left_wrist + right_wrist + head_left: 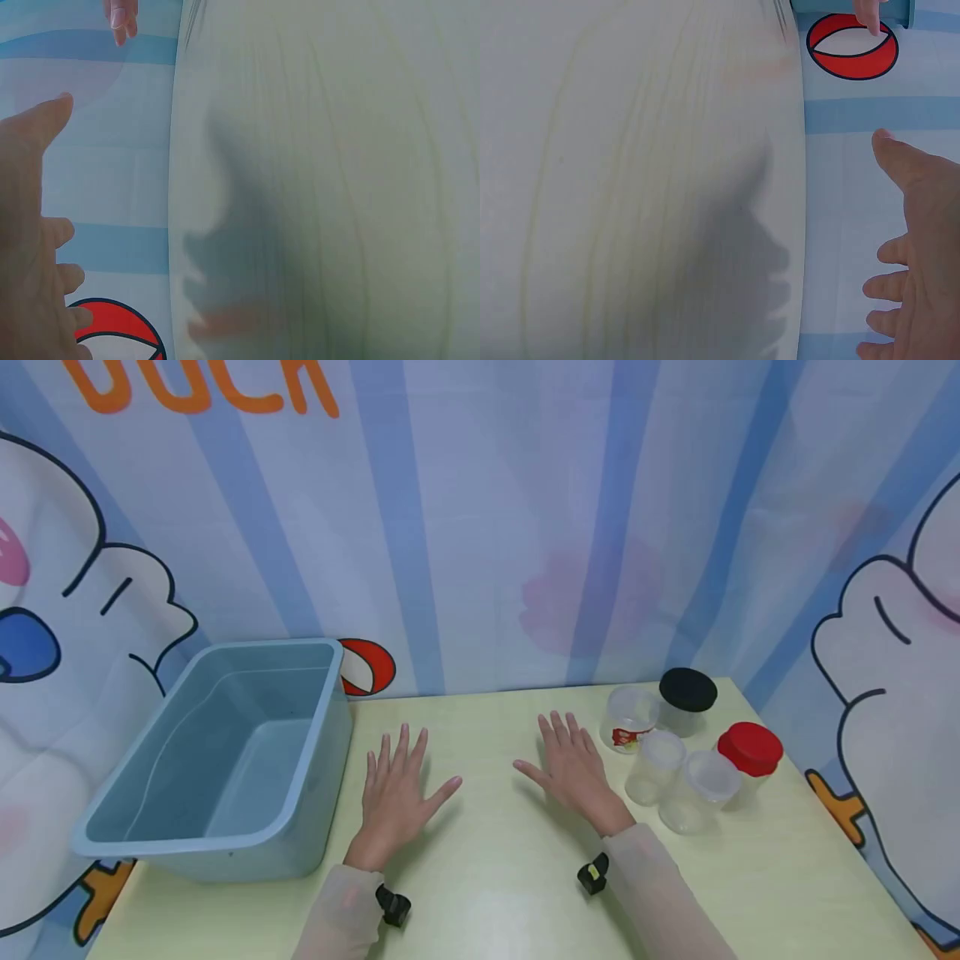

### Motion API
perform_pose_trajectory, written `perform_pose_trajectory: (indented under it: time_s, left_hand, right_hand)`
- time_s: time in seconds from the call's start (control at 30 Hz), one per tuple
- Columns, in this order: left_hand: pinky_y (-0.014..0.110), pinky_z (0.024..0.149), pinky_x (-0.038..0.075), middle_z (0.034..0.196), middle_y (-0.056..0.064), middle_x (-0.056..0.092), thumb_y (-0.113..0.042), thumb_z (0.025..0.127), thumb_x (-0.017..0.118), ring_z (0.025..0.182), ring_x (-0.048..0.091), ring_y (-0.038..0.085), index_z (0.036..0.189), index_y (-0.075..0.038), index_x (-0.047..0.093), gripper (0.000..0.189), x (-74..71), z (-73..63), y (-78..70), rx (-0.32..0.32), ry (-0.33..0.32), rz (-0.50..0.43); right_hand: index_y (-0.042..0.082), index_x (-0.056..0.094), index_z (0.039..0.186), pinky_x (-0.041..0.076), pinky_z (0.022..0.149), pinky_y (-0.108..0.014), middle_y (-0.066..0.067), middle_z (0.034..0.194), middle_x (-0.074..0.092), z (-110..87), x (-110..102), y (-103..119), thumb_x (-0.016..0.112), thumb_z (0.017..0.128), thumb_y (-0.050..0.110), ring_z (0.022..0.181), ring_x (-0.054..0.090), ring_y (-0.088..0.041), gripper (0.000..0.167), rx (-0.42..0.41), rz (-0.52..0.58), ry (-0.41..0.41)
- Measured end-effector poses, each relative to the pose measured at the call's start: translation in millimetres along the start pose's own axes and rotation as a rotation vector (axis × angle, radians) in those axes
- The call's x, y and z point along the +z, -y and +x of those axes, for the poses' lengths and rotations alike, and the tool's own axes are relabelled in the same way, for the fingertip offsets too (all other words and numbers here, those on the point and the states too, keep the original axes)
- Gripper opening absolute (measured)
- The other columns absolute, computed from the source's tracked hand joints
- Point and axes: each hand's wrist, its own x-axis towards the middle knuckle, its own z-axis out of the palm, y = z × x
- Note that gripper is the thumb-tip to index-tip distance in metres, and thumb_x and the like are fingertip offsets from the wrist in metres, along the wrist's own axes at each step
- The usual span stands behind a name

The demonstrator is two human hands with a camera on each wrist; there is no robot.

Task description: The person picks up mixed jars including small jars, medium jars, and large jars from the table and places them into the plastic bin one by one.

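Note:
My left hand [395,802] is held palm down above the table, fingers straight and thumb spread, holding nothing. To its left stands a blue-grey plastic tub [315,793]. My right hand [573,768], likewise spread and holding nothing, is left of a group of clear plastic jars. Nearest to it are a jar with a red label [628,718] and a small jar with a pale lid [655,768]. Beside these stand another pale-lidded jar [697,793], a red-lidded jar [750,750] and a black-lidded jar [687,692]. Both wrist views show the hands' shadows on the tabletop.
The pale wooden table [487,877] ends at the back against a blue striped curtain [487,527] with cartoon figures. The tub takes up the table's left side, and the jars stand close together near the right edge. Each wrist wears a small black camera.

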Motion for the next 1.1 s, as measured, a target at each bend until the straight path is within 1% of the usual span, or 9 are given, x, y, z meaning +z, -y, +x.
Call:
perform_pose_trajectory:
  time_s: [0.1,0.2,0.33,0.4,0.57,0.67,0.8,1.0,1.1]
  left_hand:
    - [0.063,0.115,0.003,0.164,0.017,0.014,-0.072,0.088,0.054,0.149,0.003,0.043,0.160,-0.014,0.024,0.097,-1.4,-0.8,-0.9,0.006,-0.007,-0.010]
    - [0.062,0.116,0.002,0.165,0.016,0.012,-0.072,0.089,0.052,0.149,0.002,0.042,0.160,-0.015,0.021,0.097,-3.6,-1.4,-1.2,0.002,0.007,-0.010]
    - [0.061,0.116,0.001,0.165,0.014,0.009,-0.073,0.089,0.049,0.150,0.001,0.040,0.161,-0.017,0.017,0.096,-5.9,-2.4,-1.4,-0.002,0.025,-0.010]
    - [0.061,0.116,0.002,0.165,0.013,0.010,-0.074,0.089,0.048,0.150,0.002,0.040,0.161,-0.017,0.017,0.096,-6.8,-3.0,-1.9,-0.001,0.025,-0.020]
    - [0.060,0.117,0.002,0.165,0.013,0.012,-0.073,0.089,0.048,0.150,0.004,0.040,0.161,-0.017,0.018,0.096,-9.5,-4.7,-4.2,0.003,0.018,-0.046]
    - [0.059,0.117,0.001,0.165,0.014,0.013,-0.073,0.090,0.048,0.150,0.004,0.040,0.161,-0.018,0.017,0.096,-12.1,-5.4,-6.4,0.002,0.017,-0.053]
    - [0.061,0.116,0.004,0.164,0.015,0.015,-0.073,0.090,0.049,0.149,0.006,0.041,0.161,-0.018,0.017,0.095,-16.7,-7.0,-9.9,0.001,0.017,-0.055]
    - [0.060,0.117,0.005,0.165,0.012,0.010,-0.073,0.090,0.047,0.150,0.006,0.040,0.162,-0.019,0.013,0.096,-24.2,-9.5,-13.8,-0.009,0.027,-0.047]
    - [0.059,0.117,0.008,0.165,0.012,0.010,-0.073,0.090,0.048,0.150,0.007,0.040,0.162,-0.018,0.014,0.096,-28.5,-11.2,-15.4,-0.011,0.022,-0.049]
  right_hand:
    - [-0.001,0.023,0.157,0.017,0.117,-0.055,-0.022,0.161,0.020,0.3,-1,1,0.048,0.097,0.062,0.149,0.012,-0.040,0.091,-0.001,0.015,0.007]
    - [-0.001,0.023,0.157,0.018,0.117,-0.055,-0.022,0.161,0.020,1.2,-3,1,0.047,0.098,0.062,0.149,0.013,-0.041,0.089,-0.008,0.038,0.007]
    - [-0.003,0.024,0.156,0.019,0.117,-0.051,-0.024,0.160,0.023,1.8,-4,2,0.046,0.099,0.061,0.147,0.018,-0.042,0.088,-0.025,0.059,0.006]
    - [-0.003,0.025,0.156,0.021,0.117,-0.050,-0.024,0.159,0.025,1.8,-4,3,0.046,0.099,0.061,0.146,0.021,-0.042,0.088,-0.031,0.067,0.004]
    - [-0.003,0.027,0.155,0.028,0.113,-0.053,-0.024,0.157,0.029,1.9,-5,6,0.048,0.099,0.060,0.144,0.026,-0.042,0.087,-0.044,0.104,-0.013]
    - [-0.002,0.027,0.155,0.031,0.111,-0.054,-0.023,0.157,0.030,2.0,-8,8,0.047,0.099,0.060,0.144,0.028,-0.040,0.086,-0.043,0.139,-0.013]
    - [0.000,0.027,0.156,0.034,0.109,-0.055,-0.022,0.157,0.031,1.1,-12,11,0.047,0.099,0.060,0.143,0.030,-0.039,0.085,-0.038,0.196,0.000]
    - [0.003,0.025,0.157,0.033,0.109,-0.056,-0.020,0.158,0.030,-0.9,-18,18,0.047,0.098,0.063,0.144,0.030,-0.037,0.087,-0.042,0.290,0.032]
    - [0.005,0.023,0.158,0.032,0.110,-0.056,-0.018,0.158,0.030,-1.6,-22,21,0.046,0.097,0.065,0.144,0.029,-0.036,0.088,-0.043,0.328,0.048]
